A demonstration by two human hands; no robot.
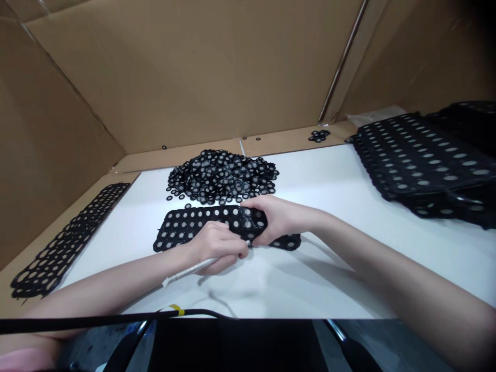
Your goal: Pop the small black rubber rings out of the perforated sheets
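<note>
A black sheet (178,225) with rows of round holes lies on the white tabletop in front of me. My right hand (277,219) grips its right part, thumb at the near edge and fingers over the far edge; the sheet looks folded or bunched there. My left hand (220,245) is closed round a thin white stick-like tool (189,271). The tool's front tip shows near the sheet's near edge, close to my right thumb; whether it touches the sheet I cannot tell. Just behind the sheet is a heap of small black rings (220,175).
Thick stacked black perforated sheets (422,155) lie at the right. A long strip-like stack of perforated sheets (77,232) lies along the left edge. A few joined rings (319,136) lie at the back. Cardboard walls (217,67) surround the table; a black cable (116,319) crosses the front.
</note>
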